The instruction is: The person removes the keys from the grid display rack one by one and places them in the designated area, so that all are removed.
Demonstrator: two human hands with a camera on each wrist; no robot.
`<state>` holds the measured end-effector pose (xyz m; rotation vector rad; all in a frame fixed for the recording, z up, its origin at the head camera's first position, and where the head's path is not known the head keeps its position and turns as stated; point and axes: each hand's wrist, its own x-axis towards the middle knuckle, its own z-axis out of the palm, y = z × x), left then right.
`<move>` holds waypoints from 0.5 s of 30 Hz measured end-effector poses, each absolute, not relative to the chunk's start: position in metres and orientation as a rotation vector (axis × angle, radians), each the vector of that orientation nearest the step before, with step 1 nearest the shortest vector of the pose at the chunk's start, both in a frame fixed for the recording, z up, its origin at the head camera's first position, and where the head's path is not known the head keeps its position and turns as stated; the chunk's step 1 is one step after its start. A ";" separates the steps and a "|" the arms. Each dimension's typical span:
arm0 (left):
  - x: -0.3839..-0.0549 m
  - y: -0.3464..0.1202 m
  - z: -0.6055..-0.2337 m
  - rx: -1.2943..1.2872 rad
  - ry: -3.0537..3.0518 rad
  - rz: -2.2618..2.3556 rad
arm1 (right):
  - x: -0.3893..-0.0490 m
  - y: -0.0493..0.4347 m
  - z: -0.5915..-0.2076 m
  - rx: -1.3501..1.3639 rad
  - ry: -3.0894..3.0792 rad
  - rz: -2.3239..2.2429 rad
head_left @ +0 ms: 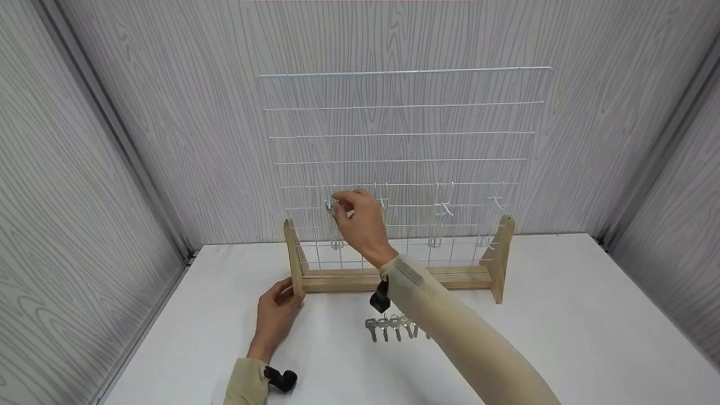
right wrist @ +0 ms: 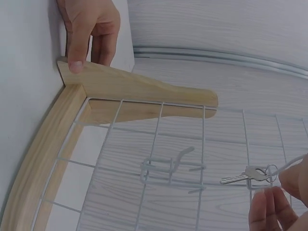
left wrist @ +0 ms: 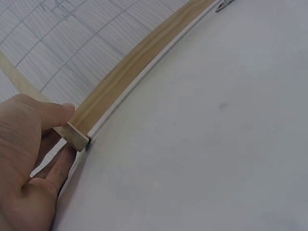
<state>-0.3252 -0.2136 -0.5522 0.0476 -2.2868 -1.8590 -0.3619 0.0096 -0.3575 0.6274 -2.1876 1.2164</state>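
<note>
My left hand (head_left: 277, 315) grips the lower front corner of the wooden side support (head_left: 296, 259) of a white wire grid rack (head_left: 405, 160), thumb on its inner face. My right hand (head_left: 363, 222) is raised at the leftmost hook. In the right wrist view a silver key (right wrist: 240, 178) hangs by its ring (right wrist: 272, 172) on this white hook (right wrist: 288, 166). Right thumb and curved fingers (right wrist: 269, 207) stand apart, close beside the ring. Another hook (right wrist: 180, 159) on the grid shows there with nothing hanging from it.
Several silver keys (head_left: 385, 329) lie in a row on the white table (head_left: 337, 365), partly behind the right sleeve (head_left: 450, 320). Two white hooks (head_left: 444, 208) show farther right on the grid. A right wooden support (head_left: 500, 259) and grey wood-patterned walls (head_left: 169, 112) surround the rack.
</note>
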 end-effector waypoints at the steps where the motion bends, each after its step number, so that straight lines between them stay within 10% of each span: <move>1: -0.325 -0.213 -0.552 0.047 -2.288 -1.856 | -0.362 0.009 -0.356 0.630 -2.198 1.203; 15: -0.326 -0.214 -0.552 0.088 -2.329 -1.820 | -0.364 0.002 -0.350 0.589 -2.268 1.229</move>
